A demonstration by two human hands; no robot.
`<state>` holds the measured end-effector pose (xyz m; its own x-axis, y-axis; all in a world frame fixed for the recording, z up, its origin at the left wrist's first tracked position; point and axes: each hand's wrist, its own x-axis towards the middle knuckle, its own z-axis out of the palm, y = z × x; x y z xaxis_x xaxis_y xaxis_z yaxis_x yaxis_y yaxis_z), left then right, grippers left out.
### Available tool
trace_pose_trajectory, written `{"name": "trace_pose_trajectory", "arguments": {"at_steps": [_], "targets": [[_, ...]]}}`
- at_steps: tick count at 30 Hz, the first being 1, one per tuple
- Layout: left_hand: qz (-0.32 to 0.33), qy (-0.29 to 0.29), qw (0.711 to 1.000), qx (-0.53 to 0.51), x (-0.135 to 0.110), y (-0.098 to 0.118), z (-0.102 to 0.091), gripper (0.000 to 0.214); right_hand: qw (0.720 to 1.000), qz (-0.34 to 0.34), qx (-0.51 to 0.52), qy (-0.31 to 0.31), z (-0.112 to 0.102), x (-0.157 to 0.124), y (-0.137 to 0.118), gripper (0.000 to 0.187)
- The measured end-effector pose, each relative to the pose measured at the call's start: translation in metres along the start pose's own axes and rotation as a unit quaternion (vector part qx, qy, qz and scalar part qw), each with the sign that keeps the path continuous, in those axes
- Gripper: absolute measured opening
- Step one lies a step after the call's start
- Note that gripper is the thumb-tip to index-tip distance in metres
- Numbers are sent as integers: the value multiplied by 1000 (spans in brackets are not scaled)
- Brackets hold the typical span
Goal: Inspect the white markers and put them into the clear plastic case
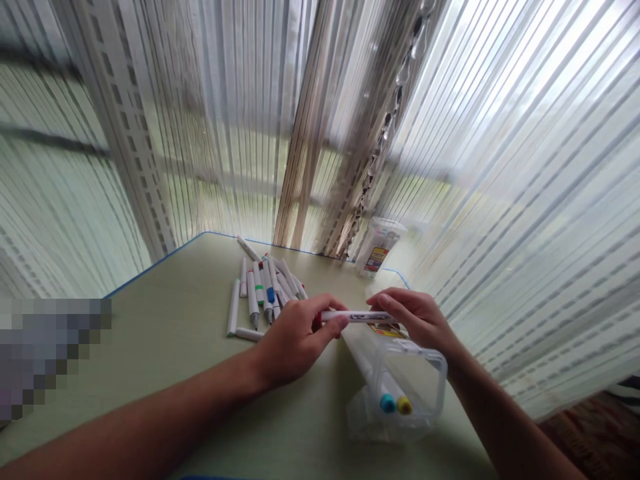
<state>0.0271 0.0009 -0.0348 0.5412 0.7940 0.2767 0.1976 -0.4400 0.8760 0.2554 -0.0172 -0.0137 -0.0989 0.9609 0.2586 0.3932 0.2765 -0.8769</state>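
A white marker (364,317) with dark print on its barrel lies level between my two hands. My left hand (300,340) pinches its left end, where a bit of red shows by the fingers. On the right end are the thumb and fingers of my right hand (420,319), also closed. Just below the hands, a clear plastic case (437,380) lies on its side with its open end toward me. Inside it are a marker with a teal end (387,403) and one with a yellow end (404,405).
Left of my hands, a loose pile of white markers (259,283) spreads over the pale green table (165,340). A second clear case (377,250) stands upright near the far edge. String curtains (240,120) hang close behind the table and along its right side.
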Motion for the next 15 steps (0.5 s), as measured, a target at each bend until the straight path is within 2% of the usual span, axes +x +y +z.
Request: {"name": "trace_pose_trajectory", "arguments": {"at_steps": [9,15], "targets": [[38,10,999,32,0,0,-1,28,1000,-2,-13,0,-1,2,3,37],[49,-11,997,50,-2,-1,-1,29,1000,-15,-23,0,1,-1,1,36]]}}
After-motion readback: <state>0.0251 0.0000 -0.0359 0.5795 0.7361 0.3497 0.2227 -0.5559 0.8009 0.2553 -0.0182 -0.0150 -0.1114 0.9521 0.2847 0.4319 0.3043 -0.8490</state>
